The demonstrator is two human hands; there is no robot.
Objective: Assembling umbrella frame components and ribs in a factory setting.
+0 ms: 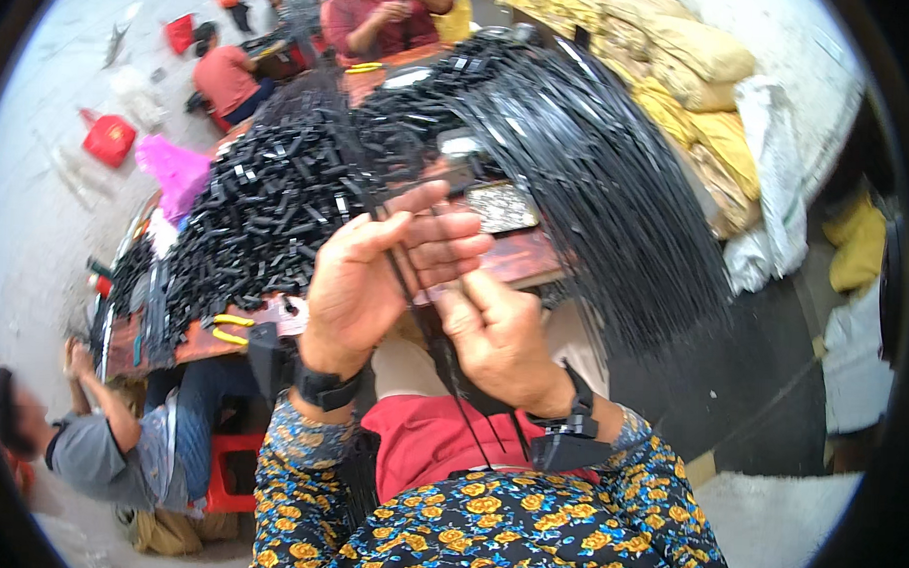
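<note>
My left hand (pixel 359 291) is turned palm up with its fingers stretched out. A few thin black strips (pixel 442 356) run across its palm and fingers and down towards my lap. Close beside it, my right hand (pixel 497 346) is closed, thumb and fingers pinched on the strips. What exactly lies between those fingertips is partly hidden. Beyond my hands, a big sheaf of long black strips (pixel 617 205) fans over the table's right side. Small black pieces (pixel 267 192) are heaped on the left of the table.
On the reddish table (pixel 520 258) sits a tray of small shiny parts (pixel 502 208). Yellow-handled pliers (pixel 233 326) lie near its left edge. One person (pixel 129 438) sits at left, another (pixel 389 21) across the table. Yellow sacks (pixel 683 62) are stacked at far right.
</note>
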